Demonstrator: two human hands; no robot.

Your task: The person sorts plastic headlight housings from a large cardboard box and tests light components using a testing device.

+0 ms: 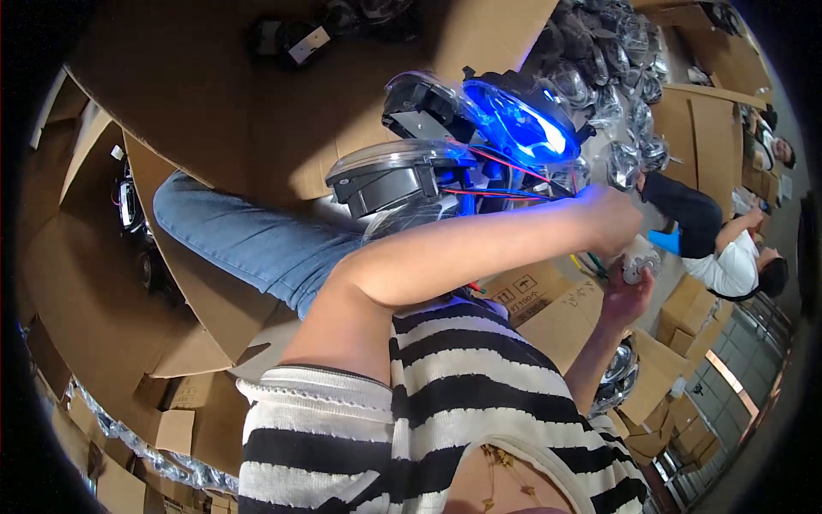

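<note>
A headlamp (514, 116) glows bright blue in front of me, with two unlit clear-lens headlamps, one (419, 103) behind and one (385, 176) nearer, to its left. Red and blue wires (505, 195) run from the lamps toward my left hand (610, 221), which is closed; what its fingers grip is hidden. My right hand (629, 295) is just below it, fingers curled round a whitish rounded piece with a grey pattern (640, 259), whose kind I cannot make out. Green and yellow wire ends (589, 261) hang beside the hands.
A big open carton (188, 111) with dark parts inside stands far left. Another carton (94, 257) at left holds lamps. Plastic-wrapped headlamps (599, 60) are piled at the back right. A co-worker (728, 248) sits at the right among cartons, another person (775, 150) beyond.
</note>
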